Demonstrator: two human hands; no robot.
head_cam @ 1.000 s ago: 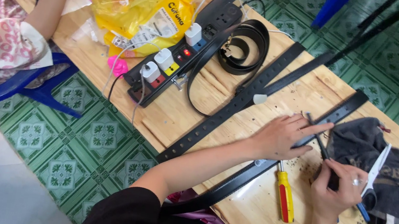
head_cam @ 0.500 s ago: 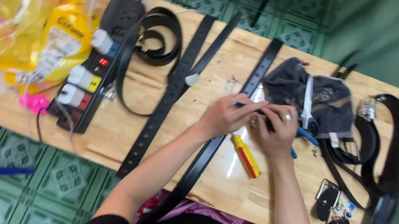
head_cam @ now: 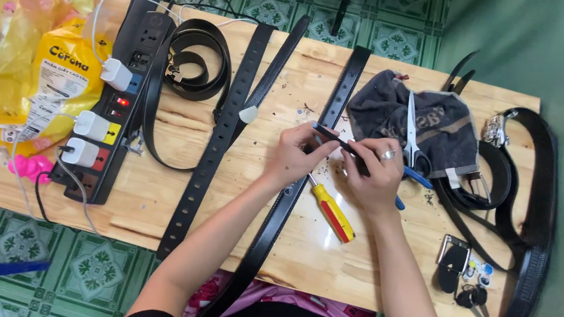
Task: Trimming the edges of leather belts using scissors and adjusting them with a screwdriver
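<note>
Both hands met over the middle of the desk, right above a long black belt that ran from the far edge down to the person's lap; the left hand pinched one end of a slim dark tool w/ blue tips, fingers curled in; the right hand, ring on one finger, was closed round the tool's other part, approx. where it crossed the belt. Whether the tool's tip actually bit into the leather couldn't be told; the fingers hid it. Small dark crumbs lay on the wood near the hands.

Judged from that, the step in hand was working the belt w/ the tool, prob. at one spot along its row of holes; a next move would call for a firm squeeze or press w/ the belt kept flat and the tool kept square on the strap.

A yellow-and-red screwdriver lay just beside the belt, below the hands, untouched; scissors rested on a dark cloth beyond the right hand; a second belt lay to the left, then a black power strip; keys sat near the right edge.
</note>
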